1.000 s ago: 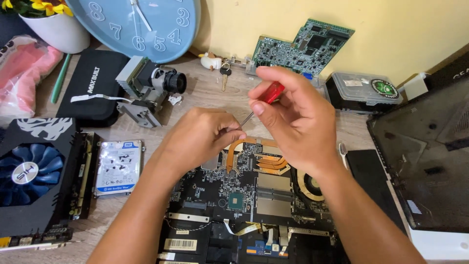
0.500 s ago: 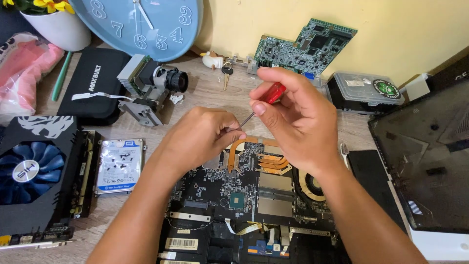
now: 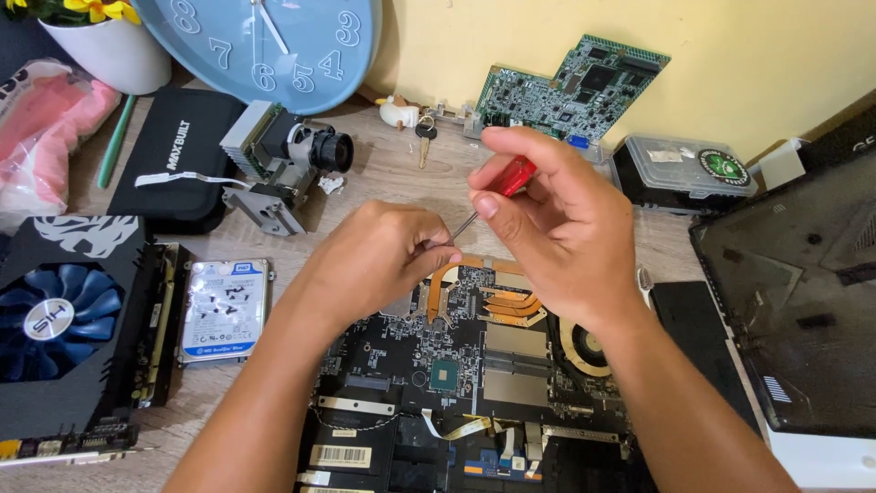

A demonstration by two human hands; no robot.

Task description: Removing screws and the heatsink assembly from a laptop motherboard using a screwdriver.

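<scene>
My right hand [image 3: 561, 228] grips the red handle of a small screwdriver [image 3: 506, 178], whose thin metal shaft slants down to the left. My left hand [image 3: 370, 260] is closed around the shaft's lower end; the tip is hidden under its fingers. Both hands hover over the top edge of an opened laptop's black motherboard [image 3: 429, 365], with copper heat pipes [image 3: 502, 301] and a round fan [image 3: 584, 347] showing below the right hand.
A hard drive [image 3: 224, 310] and a blue-fan graphics card [image 3: 64, 319] lie at the left. A camera module [image 3: 287, 160], black pouch [image 3: 178, 155], keys [image 3: 422, 137], a green circuit board [image 3: 570, 87] and a clear plastic box [image 3: 689, 169] sit behind. A laptop lid [image 3: 794, 292] is at right.
</scene>
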